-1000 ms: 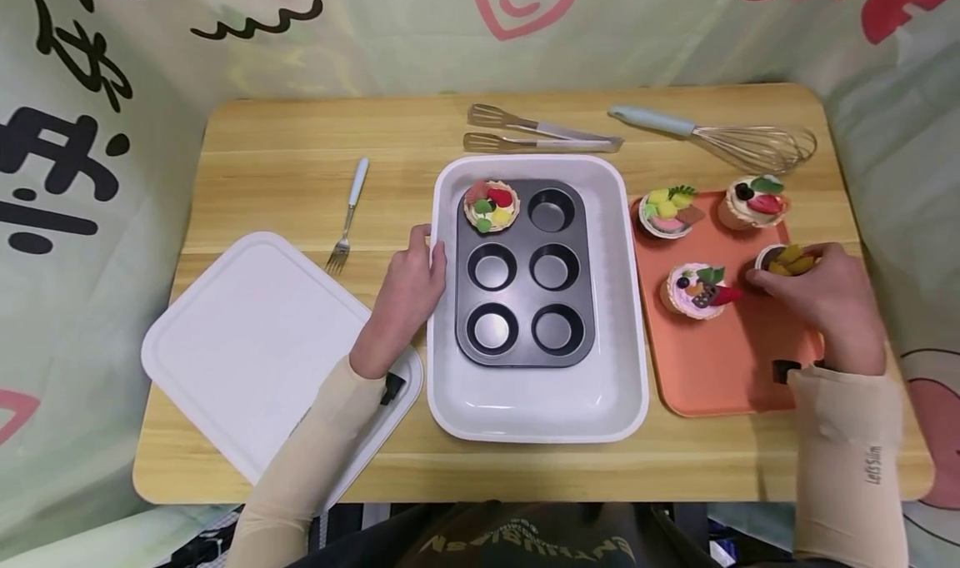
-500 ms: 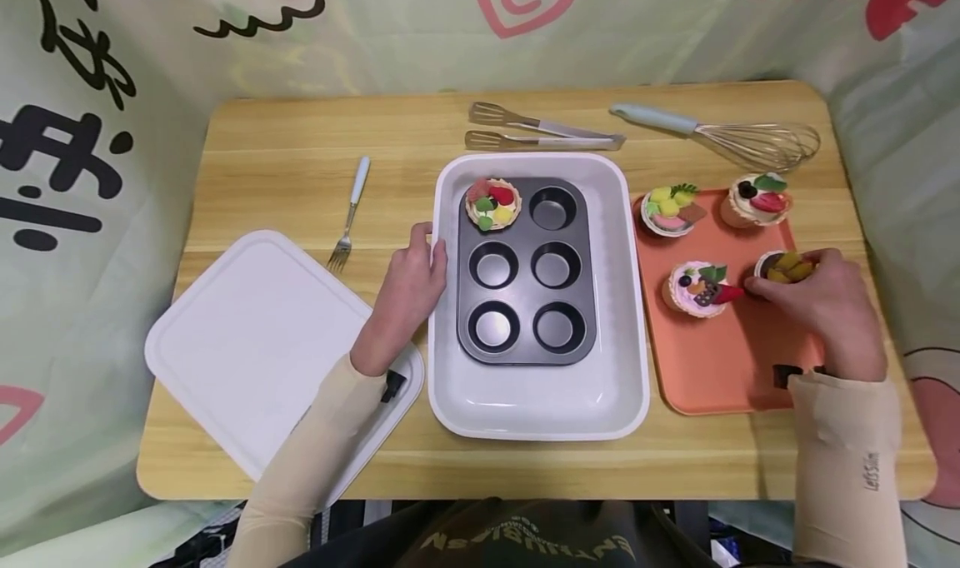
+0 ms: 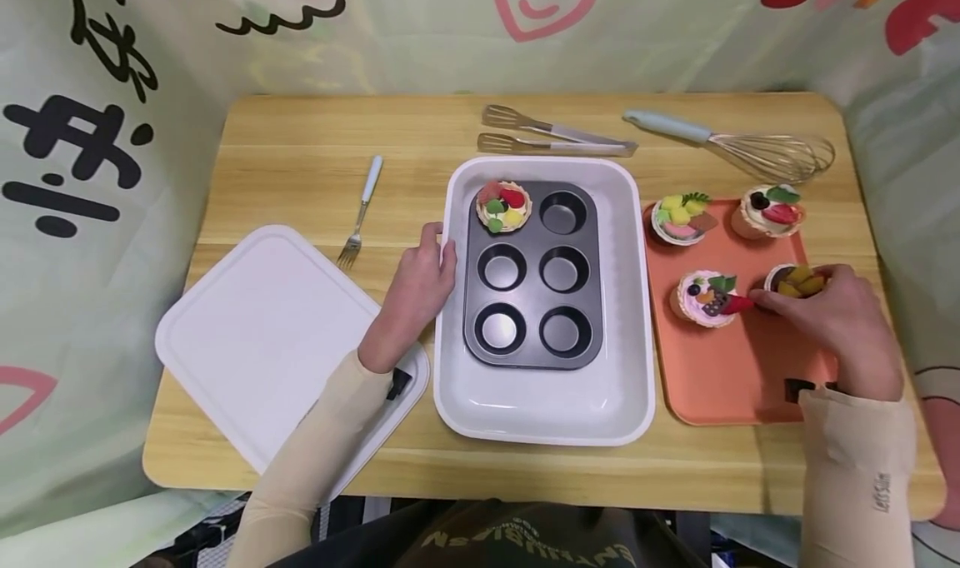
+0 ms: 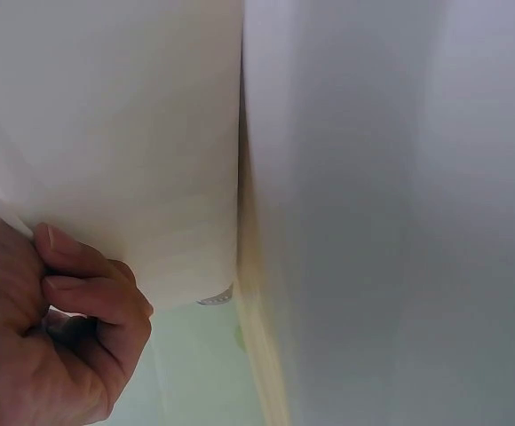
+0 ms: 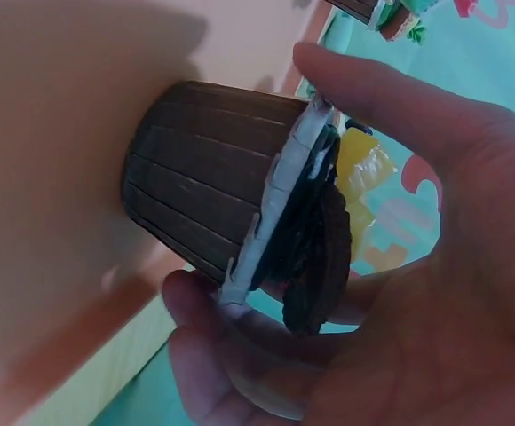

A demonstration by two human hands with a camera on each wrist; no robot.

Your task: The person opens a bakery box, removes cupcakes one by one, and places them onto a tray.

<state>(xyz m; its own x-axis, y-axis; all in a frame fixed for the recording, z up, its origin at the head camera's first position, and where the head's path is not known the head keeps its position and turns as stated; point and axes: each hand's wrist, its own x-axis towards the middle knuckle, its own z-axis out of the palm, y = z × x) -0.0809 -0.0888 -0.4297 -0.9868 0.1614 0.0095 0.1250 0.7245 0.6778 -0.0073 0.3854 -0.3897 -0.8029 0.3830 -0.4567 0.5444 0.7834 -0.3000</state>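
My left hand (image 3: 416, 281) holds the left rim of a white rectangular basin (image 3: 543, 422); its curled fingers show under the rim in the left wrist view. Inside the basin lies a dark muffin tin (image 3: 533, 301), with a fruit tart (image 3: 504, 206) in its far-left cup. Over on the orange tray (image 3: 712, 389), my right hand (image 3: 855, 314) grips a brown cupcake (image 5: 213, 177) topped with yellow fruit, thumb and fingers at its rim. The cupcake's base is at the tray surface; whether it touches, I cannot tell. A pink-cream cupcake (image 3: 697, 301) stands just left of it.
Two more fruit cupcakes stand at the tray's far end, one with yellow fruit (image 3: 677, 222) and one with strawberry (image 3: 765, 214). Behind the basin lie metal tongs (image 3: 555, 139) and a whisk (image 3: 750, 147). A white lid (image 3: 270, 343) and a fork (image 3: 360, 218) lie at left.
The head view has shifted slightly, so everything appears a little further right. Both hands keep their places, on the basin rim and on the brown cupcake.
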